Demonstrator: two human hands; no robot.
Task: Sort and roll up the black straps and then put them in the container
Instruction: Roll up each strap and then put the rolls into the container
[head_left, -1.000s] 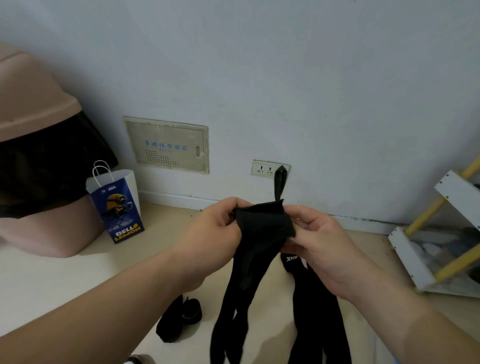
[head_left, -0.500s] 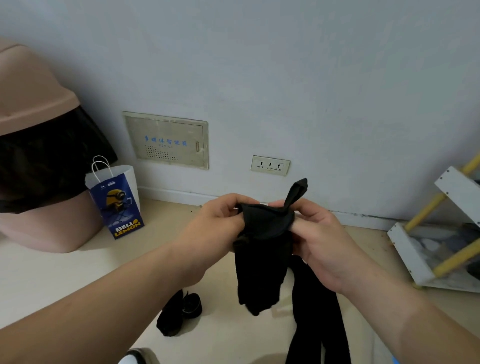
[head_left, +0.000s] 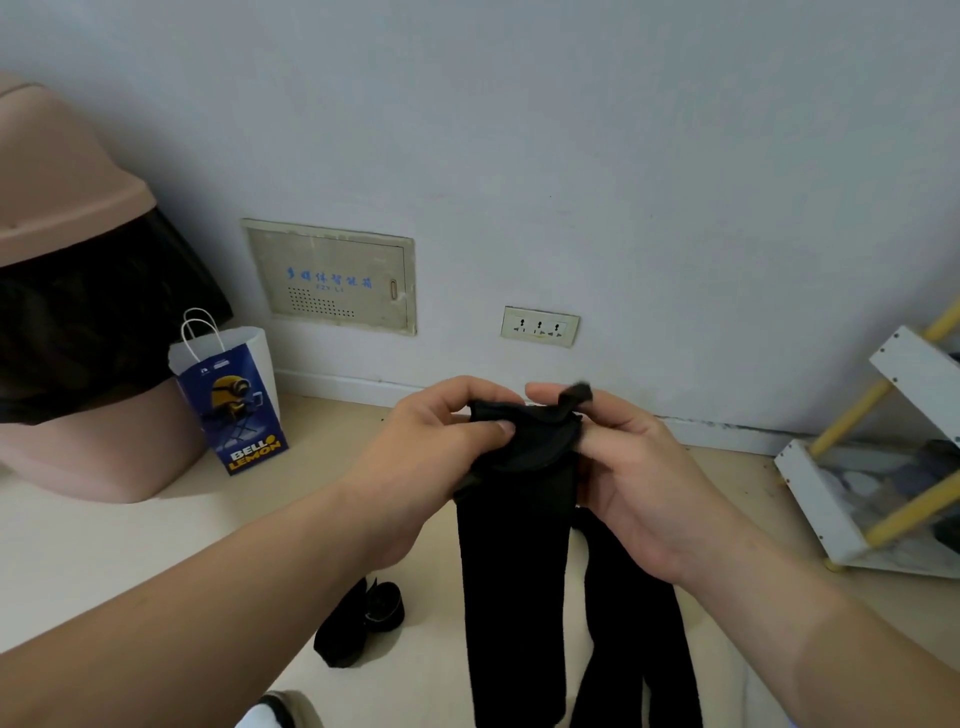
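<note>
A long black strap hangs from both my hands in front of me, its top end bunched between them. My left hand pinches the left side of the bunch with thumb and fingers. My right hand grips the right side, and a short tip of the strap sticks up past its fingers. More black strap hangs below my right hand, down out of view. A rolled black strap lies on the floor below my left forearm.
A pink bin with a black liner stands at the left, with a blue paper bag beside it. A white and yellow rack stands at the right. A wall panel and a socket are ahead.
The upright tip of the strap has come down from above my hands to just over my right fingers. The hanging part has lengthened since half a second ago.
</note>
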